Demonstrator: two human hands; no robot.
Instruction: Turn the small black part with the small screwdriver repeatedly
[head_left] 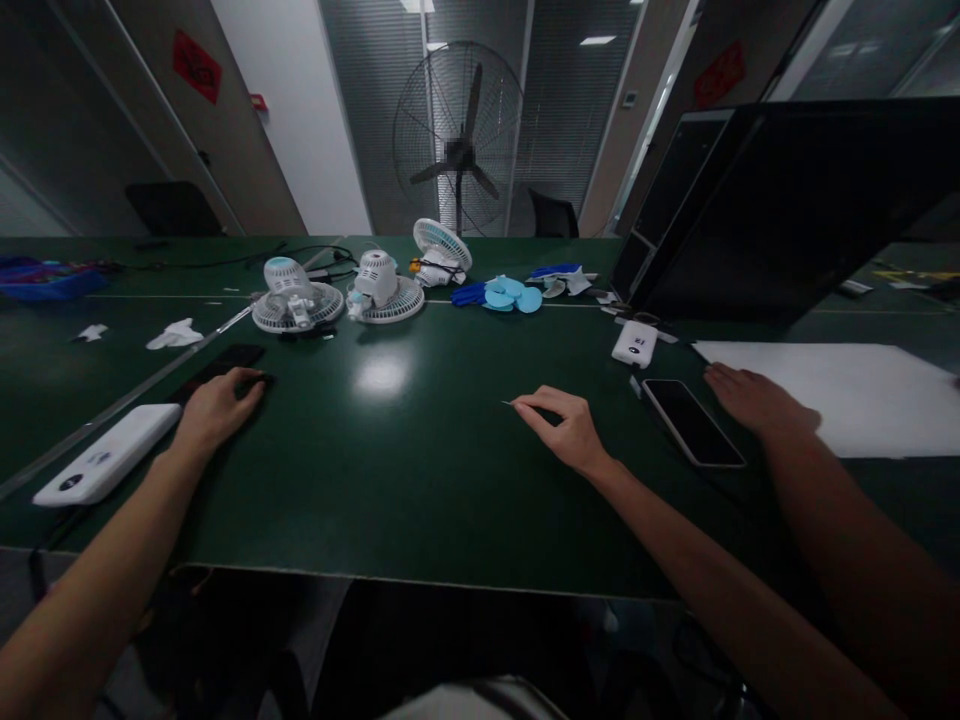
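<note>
Across the dark green counter [420, 500], one large white sheet [862, 390] covers part of the right side, with a co-worker's hand [757, 400] at its left corner. Three small white plastic fans [379, 285] sit toward the far edge. The left hand [217, 405] is curled toward the left; I can't tell whether it grips anything. Mid-counter, the right hand [559, 425] pinches one thin sliver [506, 403], poking leftward from its fingertips.

Green tabletop [420, 450], glossy. Far side, left to right: blue tray [49, 282], three white fans [298, 305], light-blue fan blades [512, 295]. Left: long white power bank [109, 455], white scraps [175, 334]. Right: small white power bank [634, 344], dark-screened phone [694, 423], large white sheet [855, 395], big black monitor [795, 200].
</note>
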